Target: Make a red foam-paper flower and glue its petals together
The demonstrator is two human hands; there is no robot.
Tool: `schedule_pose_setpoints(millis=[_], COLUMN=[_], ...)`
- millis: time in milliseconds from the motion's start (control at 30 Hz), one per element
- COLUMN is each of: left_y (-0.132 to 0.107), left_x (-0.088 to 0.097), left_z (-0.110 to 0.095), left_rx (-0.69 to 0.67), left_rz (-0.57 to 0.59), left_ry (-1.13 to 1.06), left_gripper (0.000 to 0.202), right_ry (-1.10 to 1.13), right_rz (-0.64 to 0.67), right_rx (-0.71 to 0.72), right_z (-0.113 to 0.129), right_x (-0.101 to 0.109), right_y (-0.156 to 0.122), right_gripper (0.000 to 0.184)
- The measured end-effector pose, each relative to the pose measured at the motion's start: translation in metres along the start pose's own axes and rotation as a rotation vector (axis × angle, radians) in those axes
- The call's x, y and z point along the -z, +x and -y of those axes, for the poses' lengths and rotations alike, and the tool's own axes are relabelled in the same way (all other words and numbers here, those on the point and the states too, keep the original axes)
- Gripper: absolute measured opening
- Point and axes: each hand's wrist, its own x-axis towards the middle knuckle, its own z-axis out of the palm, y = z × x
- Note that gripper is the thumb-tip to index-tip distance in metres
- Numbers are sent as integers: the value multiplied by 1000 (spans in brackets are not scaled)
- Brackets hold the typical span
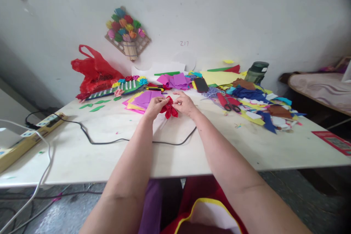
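Both my hands meet over the middle of the white table (82, 153). My left hand (155, 106) and my right hand (184, 104) are closed in pinches on a small folded red paper piece (169, 109), held between them just above the tabletop. Right behind the hands lies a stack of purple, yellow and pink paper sheets (142, 100). A black cable (109, 141) runs across the table under my forearms.
Red-handled scissors (229, 103) and a heap of coloured paper scraps (263, 108) lie to the right. A red plastic bag (94, 71), a green mat with paper flowers (120, 87), a dark phone (201, 85) and a green bottle (256, 72) stand behind. A power strip (33, 135) sits left.
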Motion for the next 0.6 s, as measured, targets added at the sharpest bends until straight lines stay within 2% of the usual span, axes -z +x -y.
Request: schedule_pose_setpoints(millis=[167,367,600], left_y=[1,4,2], left_x=[-1,-1,-4], left_z=[2,7,4], left_rx=[-7,-27,-32], left_rz=[11,6,-12], left_ry=[-9,22,24], left_gripper=[47,49,50], right_ry=[-3,-2,15], right_rz=[-22,-108,-122], right_rx=[-31,-81,-51], right_z=[1,0,-5], right_x=[-1,-7,-8], right_y=[0,2,4], right_gripper=[11,17,14])
